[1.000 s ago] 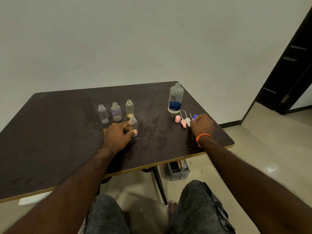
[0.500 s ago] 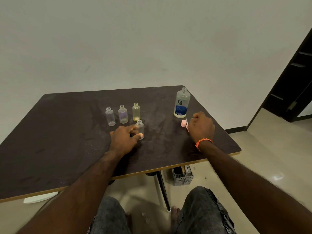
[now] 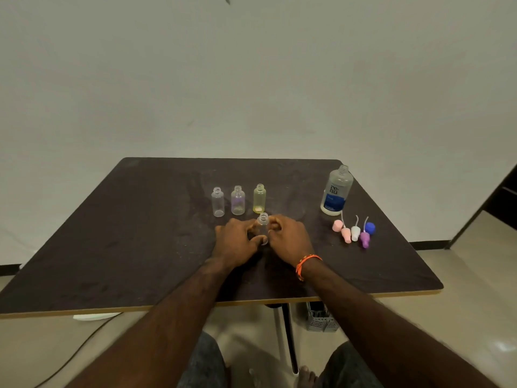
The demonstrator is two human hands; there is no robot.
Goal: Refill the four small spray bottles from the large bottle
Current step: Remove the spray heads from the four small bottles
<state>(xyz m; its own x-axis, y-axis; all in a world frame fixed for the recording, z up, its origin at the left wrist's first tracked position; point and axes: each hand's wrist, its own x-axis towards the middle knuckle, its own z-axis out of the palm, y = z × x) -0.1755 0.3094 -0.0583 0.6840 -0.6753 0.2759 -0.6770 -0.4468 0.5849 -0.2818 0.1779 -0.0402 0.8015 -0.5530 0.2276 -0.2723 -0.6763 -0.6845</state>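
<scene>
Right hand (image 3: 289,238) now off the spray caps (image 3: 354,232), moved left to the small clear bottle (image 3: 263,226). Bottle upright on the table (image 3: 112,233), between both hands: left hand (image 3: 236,242) curled round it, right fingers pinching beside its neck. 3 other small bottles (image 3: 238,200) just behind; large bottle (image 3: 335,191) uncapped, far right.

Right hand (image 3: 289,238) now on small bottle (image 3: 263,228)
</scene>
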